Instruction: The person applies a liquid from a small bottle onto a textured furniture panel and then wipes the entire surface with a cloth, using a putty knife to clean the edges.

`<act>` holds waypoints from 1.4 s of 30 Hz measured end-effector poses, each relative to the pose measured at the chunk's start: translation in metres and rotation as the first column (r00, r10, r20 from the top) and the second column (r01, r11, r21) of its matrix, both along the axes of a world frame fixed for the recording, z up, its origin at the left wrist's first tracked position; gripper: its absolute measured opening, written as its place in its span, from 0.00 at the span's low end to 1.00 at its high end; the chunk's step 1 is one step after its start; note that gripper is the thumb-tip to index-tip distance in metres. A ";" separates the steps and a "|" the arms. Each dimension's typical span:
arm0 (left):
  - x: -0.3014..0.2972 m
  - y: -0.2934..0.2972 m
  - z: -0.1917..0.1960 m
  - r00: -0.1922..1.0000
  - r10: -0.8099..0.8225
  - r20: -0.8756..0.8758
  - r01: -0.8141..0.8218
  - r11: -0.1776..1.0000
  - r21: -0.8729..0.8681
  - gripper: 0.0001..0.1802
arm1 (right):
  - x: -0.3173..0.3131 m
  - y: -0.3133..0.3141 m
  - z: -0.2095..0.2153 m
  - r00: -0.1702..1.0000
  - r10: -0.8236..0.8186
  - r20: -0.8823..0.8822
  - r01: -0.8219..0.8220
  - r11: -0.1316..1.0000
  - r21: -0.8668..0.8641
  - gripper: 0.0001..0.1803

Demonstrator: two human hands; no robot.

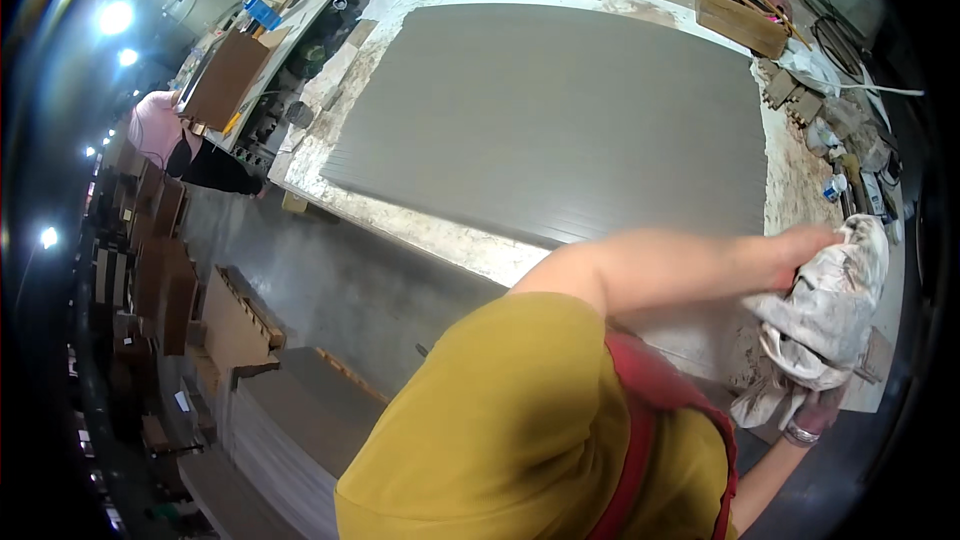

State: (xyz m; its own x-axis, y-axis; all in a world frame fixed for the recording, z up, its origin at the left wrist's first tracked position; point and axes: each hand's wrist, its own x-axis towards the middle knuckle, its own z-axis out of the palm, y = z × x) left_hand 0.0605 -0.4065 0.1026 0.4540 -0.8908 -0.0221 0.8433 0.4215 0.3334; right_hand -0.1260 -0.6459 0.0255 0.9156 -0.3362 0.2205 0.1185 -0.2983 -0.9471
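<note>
Beside tools [873,197], both grips [803,252] [820,410] on cloth [828,305], left closed

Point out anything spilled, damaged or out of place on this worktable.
The worktable is smeared brown along its right side, and the cloth between the left hand and right hand is blotched dark; both look soiled. The grey panel shows no clear damage.

two hands [800,250], one cloth bundle [825,305], one grey panel [560,110] (one co-worker [155,130] too).

dark-smudged white cloth [828,300], grey panel [560,110]
</note>
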 end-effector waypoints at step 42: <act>0.112 -0.245 -0.105 0.203 -0.114 0.973 -0.405 0.894 0.189 0.40 | -0.065 0.076 -0.055 0.779 -0.568 -0.267 0.600 0.551 0.580 0.21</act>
